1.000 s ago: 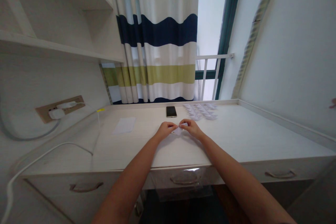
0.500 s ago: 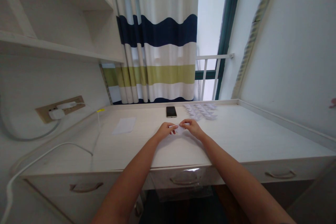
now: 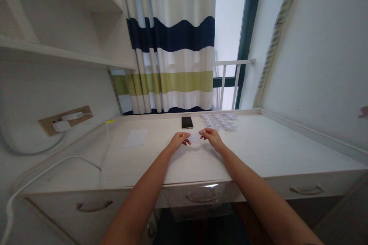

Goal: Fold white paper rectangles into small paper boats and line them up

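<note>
A small white piece of paper (image 3: 195, 137) is stretched between my two hands, just above the desk. My left hand (image 3: 178, 140) pinches its left end between thumb and fingers. At the right end, my right hand (image 3: 211, 138) grips the paper the same way. Beyond my right hand lie several folded white paper pieces (image 3: 220, 121), grouped in rows. To the left, flat white paper (image 3: 137, 138) rests on the desk. Fine folds in the held piece are too small to make out.
A dark phone (image 3: 187, 122) lies on the white desk (image 3: 253, 149) behind my hands. White cables run from the wall socket (image 3: 64, 120) across the left side. A raised rim borders the desk's back and right. Drawers with handles (image 3: 307, 190) are below.
My hands have moved slightly apart, the left one to the left. More of the white paper shows between them. The phone and the other papers stay where they were.
</note>
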`<state>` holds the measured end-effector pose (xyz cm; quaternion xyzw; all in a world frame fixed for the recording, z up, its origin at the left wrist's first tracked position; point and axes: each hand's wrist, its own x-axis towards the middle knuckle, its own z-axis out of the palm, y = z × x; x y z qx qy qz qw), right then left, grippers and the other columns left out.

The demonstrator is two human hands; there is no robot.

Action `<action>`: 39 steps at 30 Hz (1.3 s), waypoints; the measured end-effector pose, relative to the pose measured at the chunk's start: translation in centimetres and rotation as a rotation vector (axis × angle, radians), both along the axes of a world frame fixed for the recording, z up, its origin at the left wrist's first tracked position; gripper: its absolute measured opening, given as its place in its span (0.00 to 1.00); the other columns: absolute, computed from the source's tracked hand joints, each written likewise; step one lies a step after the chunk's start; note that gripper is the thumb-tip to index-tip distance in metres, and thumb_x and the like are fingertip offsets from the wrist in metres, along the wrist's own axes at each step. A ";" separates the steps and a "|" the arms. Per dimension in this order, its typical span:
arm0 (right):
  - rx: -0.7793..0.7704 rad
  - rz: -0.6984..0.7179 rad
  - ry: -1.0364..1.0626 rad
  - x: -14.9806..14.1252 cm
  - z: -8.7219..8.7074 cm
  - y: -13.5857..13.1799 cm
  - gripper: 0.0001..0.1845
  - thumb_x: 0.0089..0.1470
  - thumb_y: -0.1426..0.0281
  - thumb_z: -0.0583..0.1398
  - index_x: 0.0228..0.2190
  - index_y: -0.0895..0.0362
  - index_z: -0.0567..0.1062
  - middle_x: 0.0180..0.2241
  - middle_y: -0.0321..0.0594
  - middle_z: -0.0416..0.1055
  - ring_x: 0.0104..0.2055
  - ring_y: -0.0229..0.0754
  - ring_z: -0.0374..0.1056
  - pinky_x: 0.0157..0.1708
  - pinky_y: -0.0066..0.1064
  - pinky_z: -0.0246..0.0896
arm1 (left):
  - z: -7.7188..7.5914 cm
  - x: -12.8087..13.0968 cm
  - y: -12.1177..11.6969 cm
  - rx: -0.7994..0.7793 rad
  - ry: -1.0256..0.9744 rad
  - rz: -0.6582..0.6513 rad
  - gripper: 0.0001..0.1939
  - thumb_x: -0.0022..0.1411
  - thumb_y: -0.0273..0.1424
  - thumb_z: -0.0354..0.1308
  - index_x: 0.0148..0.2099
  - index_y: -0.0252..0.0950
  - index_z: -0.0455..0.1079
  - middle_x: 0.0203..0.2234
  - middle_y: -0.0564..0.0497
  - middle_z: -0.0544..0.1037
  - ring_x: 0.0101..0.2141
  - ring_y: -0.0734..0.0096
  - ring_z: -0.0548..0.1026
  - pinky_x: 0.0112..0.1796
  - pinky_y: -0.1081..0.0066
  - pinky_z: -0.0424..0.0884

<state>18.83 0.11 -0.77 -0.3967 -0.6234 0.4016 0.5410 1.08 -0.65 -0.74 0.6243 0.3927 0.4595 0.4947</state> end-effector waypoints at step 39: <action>0.189 0.078 -0.180 -1.7 -1.2 -0.3 0.16 0.40 0.59 0.59 0.27 0.57 0.64 0.28 0.35 0.65 0.23 0.32 0.64 0.20 0.24 0.58 | -0.8 1.4 -0.5 0.573 0.392 0.308 0.06 0.51 0.30 0.52 0.33 0.35 0.64 0.30 0.52 0.70 0.25 0.79 0.70 0.24 0.79 0.66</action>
